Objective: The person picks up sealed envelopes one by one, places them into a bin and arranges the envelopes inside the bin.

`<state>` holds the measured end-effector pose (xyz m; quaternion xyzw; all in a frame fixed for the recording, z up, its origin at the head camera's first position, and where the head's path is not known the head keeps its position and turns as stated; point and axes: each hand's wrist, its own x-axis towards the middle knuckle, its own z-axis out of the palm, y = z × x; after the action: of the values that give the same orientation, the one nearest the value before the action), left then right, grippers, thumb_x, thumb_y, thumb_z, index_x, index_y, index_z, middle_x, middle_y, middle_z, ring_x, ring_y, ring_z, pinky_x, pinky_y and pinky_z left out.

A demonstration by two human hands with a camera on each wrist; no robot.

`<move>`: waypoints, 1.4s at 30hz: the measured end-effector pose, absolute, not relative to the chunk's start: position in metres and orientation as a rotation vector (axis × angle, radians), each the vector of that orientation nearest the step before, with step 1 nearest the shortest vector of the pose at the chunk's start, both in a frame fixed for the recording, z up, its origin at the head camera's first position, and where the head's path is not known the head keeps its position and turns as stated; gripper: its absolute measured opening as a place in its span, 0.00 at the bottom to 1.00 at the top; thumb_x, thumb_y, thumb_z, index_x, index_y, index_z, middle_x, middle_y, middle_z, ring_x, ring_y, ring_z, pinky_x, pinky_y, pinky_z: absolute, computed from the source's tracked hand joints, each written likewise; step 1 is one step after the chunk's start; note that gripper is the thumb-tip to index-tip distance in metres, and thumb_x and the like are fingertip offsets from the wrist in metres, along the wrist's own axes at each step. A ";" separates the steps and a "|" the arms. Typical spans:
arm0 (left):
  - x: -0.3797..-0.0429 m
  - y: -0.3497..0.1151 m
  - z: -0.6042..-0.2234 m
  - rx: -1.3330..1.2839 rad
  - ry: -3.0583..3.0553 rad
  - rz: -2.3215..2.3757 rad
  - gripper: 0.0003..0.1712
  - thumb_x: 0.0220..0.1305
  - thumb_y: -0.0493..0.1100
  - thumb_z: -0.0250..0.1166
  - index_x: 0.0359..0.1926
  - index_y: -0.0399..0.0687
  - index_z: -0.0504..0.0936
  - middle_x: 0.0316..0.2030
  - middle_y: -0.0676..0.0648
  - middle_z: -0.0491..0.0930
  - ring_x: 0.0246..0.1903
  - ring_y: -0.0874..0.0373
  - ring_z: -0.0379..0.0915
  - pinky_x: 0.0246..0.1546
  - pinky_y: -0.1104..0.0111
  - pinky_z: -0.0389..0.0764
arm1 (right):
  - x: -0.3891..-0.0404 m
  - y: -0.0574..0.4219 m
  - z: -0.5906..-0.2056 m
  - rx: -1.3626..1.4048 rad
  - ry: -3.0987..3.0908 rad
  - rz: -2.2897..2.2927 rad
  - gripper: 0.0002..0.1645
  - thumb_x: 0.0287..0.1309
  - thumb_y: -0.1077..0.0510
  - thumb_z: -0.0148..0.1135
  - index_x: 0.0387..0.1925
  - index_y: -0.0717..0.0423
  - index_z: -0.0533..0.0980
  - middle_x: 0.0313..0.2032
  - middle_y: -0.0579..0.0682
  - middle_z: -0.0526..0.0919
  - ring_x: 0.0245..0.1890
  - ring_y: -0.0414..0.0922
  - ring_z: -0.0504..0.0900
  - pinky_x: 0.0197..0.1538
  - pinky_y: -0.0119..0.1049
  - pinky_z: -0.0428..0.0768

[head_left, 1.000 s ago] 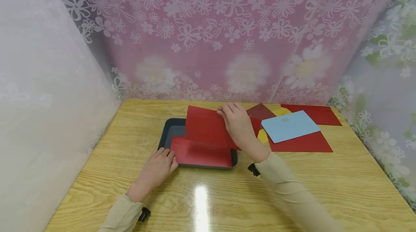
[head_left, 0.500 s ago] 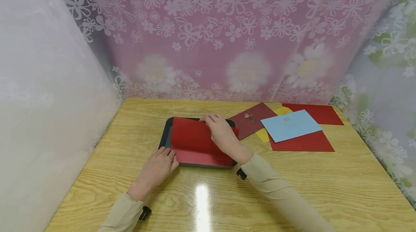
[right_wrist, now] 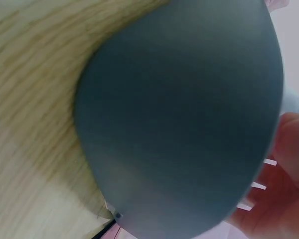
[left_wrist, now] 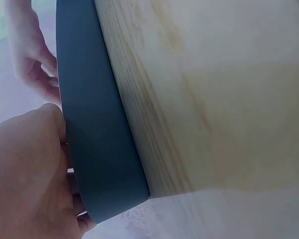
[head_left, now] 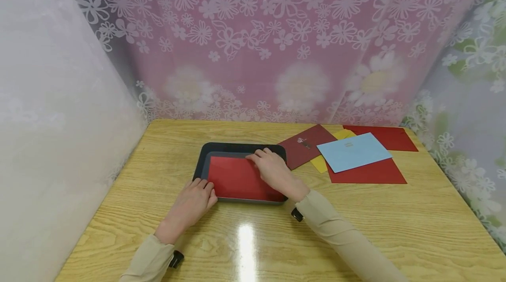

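Note:
A dark grey tray stands on the wooden table. Inside it a flat red envelope covers most of the front and right part; the red piece under it is hidden. My left hand holds the tray's front left corner, its fingers curled over the rim, with the tray wall filling much of the left wrist view. Over the envelope's right side lies my right hand, fingertips bent at its far edge. In the right wrist view the tray's outer side hides the envelope and part of the fingers.
Right of the tray lie a maroon envelope, a yellow one and a light blue one, overlapping. A red envelope shows below the blue one, another red one behind. A floral curtain backs the table.
The right hand has come left and down with the red envelope, which has gone from tilted above the tray to flat inside it. The maroon envelope is now uncovered. The left hand stays put.

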<state>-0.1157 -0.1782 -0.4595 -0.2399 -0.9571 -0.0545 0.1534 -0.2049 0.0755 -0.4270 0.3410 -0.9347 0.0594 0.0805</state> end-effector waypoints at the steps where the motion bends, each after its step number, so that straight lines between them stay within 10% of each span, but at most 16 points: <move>1: -0.116 -0.178 -0.459 -0.690 -2.738 -0.157 0.15 0.68 0.39 0.58 0.24 0.48 0.67 0.23 0.50 0.68 0.27 0.55 0.58 0.32 0.67 0.60 | -0.205 0.076 -0.428 1.012 -2.801 0.169 0.22 0.65 0.66 0.63 0.60 0.54 0.79 0.51 0.53 0.83 0.48 0.52 0.79 0.50 0.41 0.81; 32: -0.115 -0.179 -0.457 -0.723 -2.716 -0.119 0.16 0.69 0.41 0.58 0.24 0.50 0.65 0.22 0.52 0.62 0.26 0.56 0.55 0.31 0.68 0.58 | -0.223 0.241 -0.422 0.625 -2.415 0.236 0.08 0.59 0.59 0.71 0.34 0.60 0.82 0.26 0.55 0.81 0.19 0.51 0.76 0.21 0.42 0.73; 42: -0.115 -0.179 -0.458 -0.727 -2.705 -0.119 0.15 0.68 0.40 0.58 0.24 0.50 0.65 0.22 0.52 0.63 0.25 0.56 0.54 0.30 0.68 0.58 | -0.219 0.306 -0.442 0.489 -2.772 0.145 0.17 0.62 0.56 0.69 0.48 0.64 0.82 0.44 0.65 0.85 0.27 0.57 0.83 0.21 0.44 0.77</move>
<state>-0.1146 -0.1793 -0.4584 -0.2556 -0.9511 -0.0418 0.1684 -0.2190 0.3065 -0.4424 0.1713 -0.9707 0.0507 0.1607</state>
